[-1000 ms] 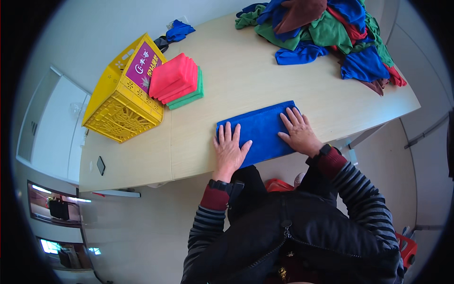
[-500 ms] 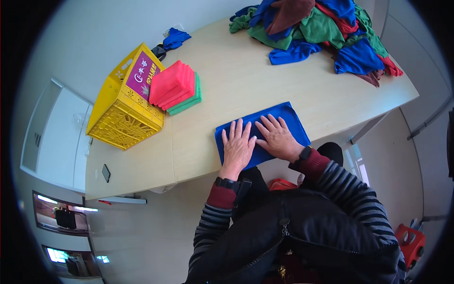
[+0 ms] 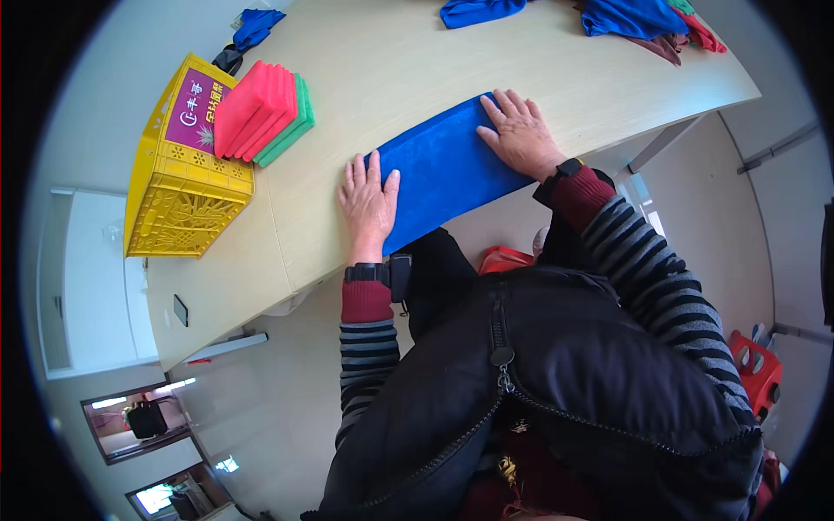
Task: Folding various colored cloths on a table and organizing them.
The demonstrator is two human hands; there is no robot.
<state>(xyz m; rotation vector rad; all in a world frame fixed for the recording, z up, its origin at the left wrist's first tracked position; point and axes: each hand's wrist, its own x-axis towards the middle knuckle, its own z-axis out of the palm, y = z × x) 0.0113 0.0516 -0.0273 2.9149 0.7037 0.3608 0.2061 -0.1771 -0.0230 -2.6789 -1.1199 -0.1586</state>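
A blue cloth (image 3: 443, 174), folded into a long flat rectangle, lies at the table's front edge. My left hand (image 3: 368, 201) rests on its left end, fingers stretched out and pointing away from me. On the far right corner lies my right hand (image 3: 521, 137), palm down with its fingers extended. Neither hand grips anything. The cloth's middle shows between the two hands, smooth with faint creases.
Left of the cloth, folded red cloths (image 3: 256, 108) and green cloths (image 3: 295, 126) lean against a yellow plastic crate (image 3: 187, 195). Loose coloured cloths (image 3: 630, 19) lie at the far right. A phone (image 3: 181, 310) is near the left edge of the table (image 3: 347, 78).
My hands have moved apart, the left toward the cloth's left end and the right toward its right end. The view has shifted, and the cloth appears wider.
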